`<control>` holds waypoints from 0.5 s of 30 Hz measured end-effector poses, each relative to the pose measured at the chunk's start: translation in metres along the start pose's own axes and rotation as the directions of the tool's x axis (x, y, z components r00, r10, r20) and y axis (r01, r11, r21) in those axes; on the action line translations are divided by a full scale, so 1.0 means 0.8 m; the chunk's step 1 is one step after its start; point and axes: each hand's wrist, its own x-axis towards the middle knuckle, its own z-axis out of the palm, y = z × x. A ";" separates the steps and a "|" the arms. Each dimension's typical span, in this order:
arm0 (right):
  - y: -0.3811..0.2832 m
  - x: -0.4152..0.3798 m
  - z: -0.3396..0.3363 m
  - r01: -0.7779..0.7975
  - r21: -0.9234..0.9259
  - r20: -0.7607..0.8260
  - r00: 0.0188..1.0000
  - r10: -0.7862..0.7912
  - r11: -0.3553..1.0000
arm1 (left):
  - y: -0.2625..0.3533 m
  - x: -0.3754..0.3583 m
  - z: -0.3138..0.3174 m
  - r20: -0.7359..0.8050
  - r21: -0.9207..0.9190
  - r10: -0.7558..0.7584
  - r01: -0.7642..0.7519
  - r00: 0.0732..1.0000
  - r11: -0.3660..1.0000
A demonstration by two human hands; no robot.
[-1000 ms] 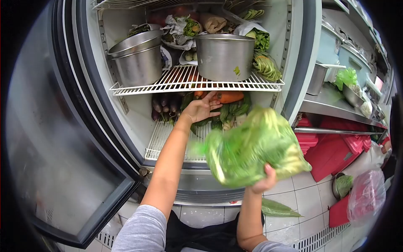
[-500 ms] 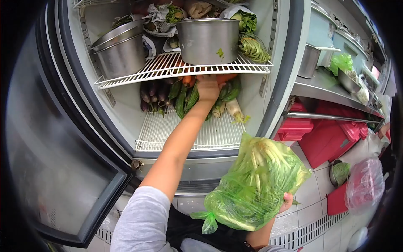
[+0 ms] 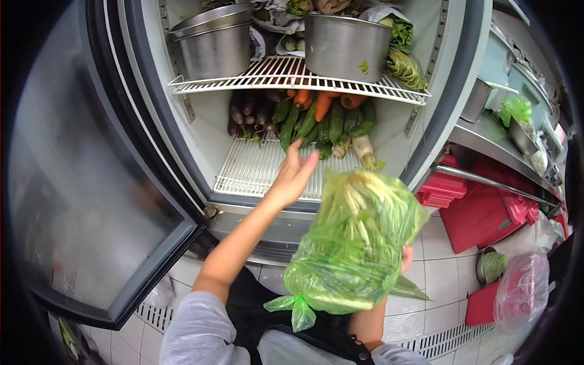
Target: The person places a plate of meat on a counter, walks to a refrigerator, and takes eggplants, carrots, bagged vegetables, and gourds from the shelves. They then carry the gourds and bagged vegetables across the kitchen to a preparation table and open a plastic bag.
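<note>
My left hand (image 3: 292, 175) is in front of the fridge's lower wire shelf (image 3: 243, 167), thumb and fingers apart, holding nothing. Just beyond it lie long green cucumber-like vegetables (image 3: 287, 131), with carrots (image 3: 323, 107) piled on and behind them. Purple eggplants (image 3: 246, 109) are on the left of that shelf, and a white radish (image 3: 363, 148) points outward on the right. My right hand (image 3: 406, 258) grips the right side of a knotted green plastic bag (image 3: 350, 243) full of leafy greens. The bag hides most of its fingers. Long green leaves (image 3: 409, 288) stick out below this hand.
The glass fridge door (image 3: 115, 201) stands open at left. On the upper wire shelf (image 3: 298, 79) are steel pots (image 3: 347, 45) and wrapped vegetables. At right are a steel counter (image 3: 486, 137), red bins (image 3: 480, 207) and a clear plastic bag (image 3: 522, 283). A drain grate (image 3: 453, 340) crosses the tiled floor.
My left hand has come back out from among the vegetables under the upper shelf, its fingers now spread. The green bag stays in my right hand, slightly further left. The view has shifted.
</note>
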 end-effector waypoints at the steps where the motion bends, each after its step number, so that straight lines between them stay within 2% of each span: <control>1: 0.009 0.010 0.004 -0.003 0.004 -0.036 0.999 0.003 1.000 | -0.007 -0.032 -0.013 -0.004 -0.088 -0.066 0.066 0.998 0.994; 2: 0.014 0.023 0.001 -0.103 0.063 0.037 0.994 0.100 0.993 | -0.009 -0.059 -0.025 -0.006 -0.081 -0.069 0.068 0.998 0.994; 3: 0.020 0.041 -0.004 -0.204 0.113 0.117 0.975 0.190 0.973 | -0.006 -0.083 -0.034 0.123 -0.323 -0.099 0.134 0.987 0.937; 4: 0.036 0.057 -0.004 -0.194 0.131 0.132 0.975 0.177 0.972 | 0.000 -0.097 -0.045 0.254 -0.534 -0.096 0.222 0.962 0.816; 5: 0.054 0.075 -0.006 -0.186 0.148 0.142 0.976 0.166 0.971 | 0.011 -0.098 -0.056 0.252 -0.531 -0.102 0.226 0.962 0.817; 6: 0.070 0.104 -0.024 -0.184 0.068 0.227 0.960 0.165 0.981 | 0.024 -0.090 -0.069 0.121 -0.233 0.019 0.010 0.992 0.973; 7: 0.082 0.128 -0.036 -0.176 -0.012 0.307 0.936 0.171 0.984 | 0.032 -0.080 -0.081 0.042 0.118 0.175 -0.179 0.984 0.977; 8: 0.089 0.139 -0.028 -0.184 -0.010 0.298 0.938 0.178 0.983 | 0.035 -0.065 -0.094 0.017 0.052 0.135 -0.136 0.991 0.989; 9: 0.099 0.147 -0.020 -0.052 -0.291 0.164 0.981 0.103 0.955 | 0.038 -0.051 -0.107 -0.007 -0.013 0.092 -0.092 0.996 0.996; 10: 0.106 0.148 -0.017 0.043 -0.560 0.060 0.998 -0.011 0.827 | 0.023 -0.036 -0.123 -0.007 -0.008 0.082 -0.082 0.997 0.997; 11: 0.112 0.146 -0.022 0.036 -0.557 0.055 0.998 -0.007 0.830 | -0.007 -0.018 -0.139 0.023 0.097 0.022 -0.024 0.999 0.995; 12: 0.119 0.146 -0.030 0.270 -0.812 0.116 0.943 -0.311 0.517 | -0.029 -0.008 -0.147 0.047 0.200 -0.038 0.028 0.998 0.979; 13: 0.123 0.145 -0.035 0.375 -0.924 0.279 0.796 -0.538 0.076 | -0.039 -0.011 -0.147 0.045 0.203 -0.040 0.030 0.998 0.979; 14: 0.114 0.136 -0.031 0.378 -0.922 0.364 0.784 -0.503 -0.079 | -0.047 -0.019 -0.145 0.056 0.514 0.036 -0.060 0.998 0.856; 15: 0.108 0.135 -0.029 0.382 -0.921 0.366 0.783 -0.503 -0.075 | -0.056 -0.025 -0.144 0.091 0.766 0.105 -0.137 0.990 0.628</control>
